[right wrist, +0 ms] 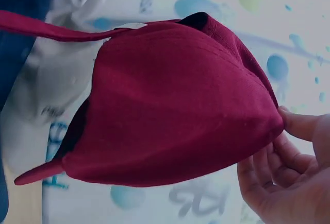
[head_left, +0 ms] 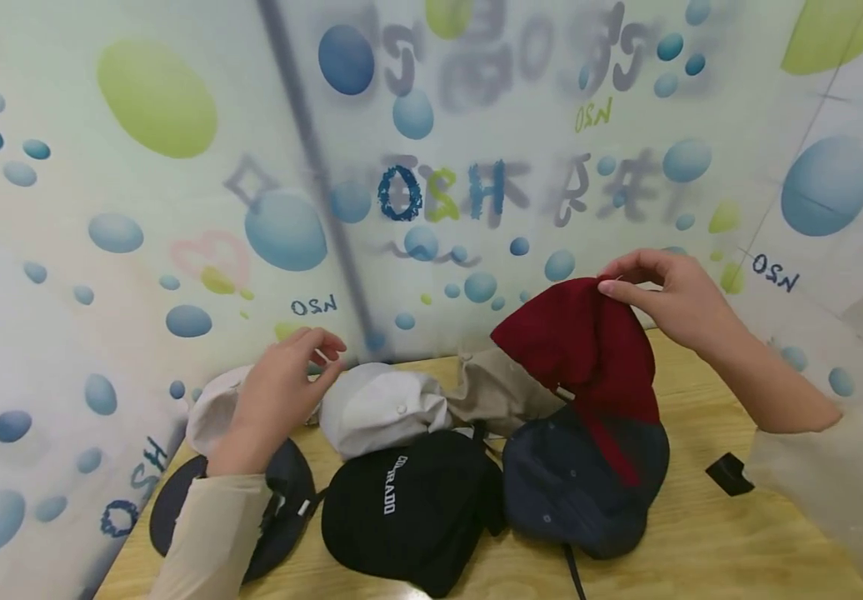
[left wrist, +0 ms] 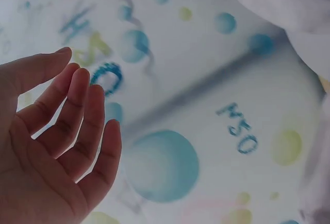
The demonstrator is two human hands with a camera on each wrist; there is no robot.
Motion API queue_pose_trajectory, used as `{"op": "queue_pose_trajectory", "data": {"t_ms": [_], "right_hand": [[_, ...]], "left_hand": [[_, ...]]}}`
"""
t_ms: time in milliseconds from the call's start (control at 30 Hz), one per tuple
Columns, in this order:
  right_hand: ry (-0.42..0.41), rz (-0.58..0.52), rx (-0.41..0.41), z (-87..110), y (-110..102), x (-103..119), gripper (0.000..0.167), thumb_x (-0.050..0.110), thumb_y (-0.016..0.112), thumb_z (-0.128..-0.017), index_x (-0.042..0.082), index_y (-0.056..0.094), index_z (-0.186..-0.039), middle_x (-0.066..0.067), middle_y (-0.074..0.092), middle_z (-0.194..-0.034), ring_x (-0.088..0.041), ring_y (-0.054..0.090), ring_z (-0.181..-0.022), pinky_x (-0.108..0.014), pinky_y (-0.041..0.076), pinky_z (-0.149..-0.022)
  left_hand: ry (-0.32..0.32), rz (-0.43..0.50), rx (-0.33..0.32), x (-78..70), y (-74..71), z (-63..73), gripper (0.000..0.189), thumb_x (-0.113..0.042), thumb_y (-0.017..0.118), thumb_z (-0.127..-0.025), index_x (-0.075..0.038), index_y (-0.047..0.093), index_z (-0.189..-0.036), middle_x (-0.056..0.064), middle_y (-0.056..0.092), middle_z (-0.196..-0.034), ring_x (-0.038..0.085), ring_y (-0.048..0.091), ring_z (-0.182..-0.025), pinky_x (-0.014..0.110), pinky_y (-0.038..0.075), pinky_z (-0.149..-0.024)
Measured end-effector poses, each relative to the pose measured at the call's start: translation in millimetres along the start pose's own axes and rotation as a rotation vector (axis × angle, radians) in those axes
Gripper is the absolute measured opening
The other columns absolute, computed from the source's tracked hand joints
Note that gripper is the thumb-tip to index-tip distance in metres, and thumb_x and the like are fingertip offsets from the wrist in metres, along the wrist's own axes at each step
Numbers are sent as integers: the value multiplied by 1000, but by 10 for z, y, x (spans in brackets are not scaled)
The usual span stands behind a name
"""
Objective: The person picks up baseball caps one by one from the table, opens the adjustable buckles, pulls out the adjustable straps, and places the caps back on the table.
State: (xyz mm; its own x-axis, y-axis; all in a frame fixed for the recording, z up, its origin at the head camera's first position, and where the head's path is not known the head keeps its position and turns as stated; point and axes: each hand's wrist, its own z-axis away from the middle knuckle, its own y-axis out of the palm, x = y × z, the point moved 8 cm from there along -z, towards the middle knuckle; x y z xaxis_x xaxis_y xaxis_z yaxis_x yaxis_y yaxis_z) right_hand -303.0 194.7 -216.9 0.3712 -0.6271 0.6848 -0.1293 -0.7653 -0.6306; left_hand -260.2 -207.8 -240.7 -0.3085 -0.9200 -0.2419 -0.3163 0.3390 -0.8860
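My right hand (head_left: 682, 300) pinches a dark red cap (head_left: 559, 333) between thumb and fingers. In the right wrist view the cap (right wrist: 170, 105) hangs from the fingertips by one end, its strap trailing off the far side. From the head it appears above and partly in front of a navy cap (head_left: 551, 492). My left hand (head_left: 281, 392) is held up with fingers loosely bent and nothing in them, between two white caps in the head view. The left wrist view shows that hand (left wrist: 56, 141) with its palm bare.
On the wooden table (head_left: 701, 517) lie a white cap (head_left: 379, 408), another whitish cap (head_left: 210, 404), a beige cap (head_left: 502, 387), a black cap with lettering (head_left: 416, 517) and a dark hat (head_left: 292, 492). A small black piece (head_left: 730, 475) sits at right. A patterned wall (head_left: 431, 275) stands behind.
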Motion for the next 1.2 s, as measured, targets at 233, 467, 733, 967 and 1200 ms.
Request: {"op": "queue_pose_trajectory", "data": {"t_ms": [233,467,733,967,1200], "right_hand": [[-54,-129,100,-59,324,392,28,28,64,-98,7,67,-116,15,66,-97,-3,59,-96,-23,45,-80],[-105,-165,166,-55,543,743,22,26,64,-98,9,68,-112,-4,69,-106,-14,63,-98,-27,50,-82],[-176,-231,213,-91,693,1031,19,19,63,-98,6,68,-111,-10,69,-111,-19,65,-101,-29,51,-87],[-177,-279,264,-98,910,1051,18,16,63,-98,4,67,-111,-12,67,-112,-24,65,-104,-36,52,-88],[-180,-307,304,-85,1075,1072,17,14,62,-98,4,67,-112,-13,68,-112,-26,66,-104,-34,56,-78]], "left_hand": [[134,1,-40,-448,-2,39,18,-19,74,-90,-14,67,-105,1,67,-102,20,67,-91,37,56,-74],[260,28,-76,-778,-4,159,22,-18,80,-85,-16,66,-103,-3,65,-98,13,65,-89,30,57,-73],[361,60,-106,-1013,-57,286,26,-18,81,-84,-16,66,-105,-4,64,-103,11,64,-94,26,58,-78],[396,75,-131,-1124,-79,340,37,-29,84,-81,-15,63,-108,-3,59,-102,10,60,-92,22,57,-75],[287,-13,-170,-1133,47,332,43,-48,81,-80,-15,57,-93,-3,52,-83,6,48,-67,20,45,-59]]}}
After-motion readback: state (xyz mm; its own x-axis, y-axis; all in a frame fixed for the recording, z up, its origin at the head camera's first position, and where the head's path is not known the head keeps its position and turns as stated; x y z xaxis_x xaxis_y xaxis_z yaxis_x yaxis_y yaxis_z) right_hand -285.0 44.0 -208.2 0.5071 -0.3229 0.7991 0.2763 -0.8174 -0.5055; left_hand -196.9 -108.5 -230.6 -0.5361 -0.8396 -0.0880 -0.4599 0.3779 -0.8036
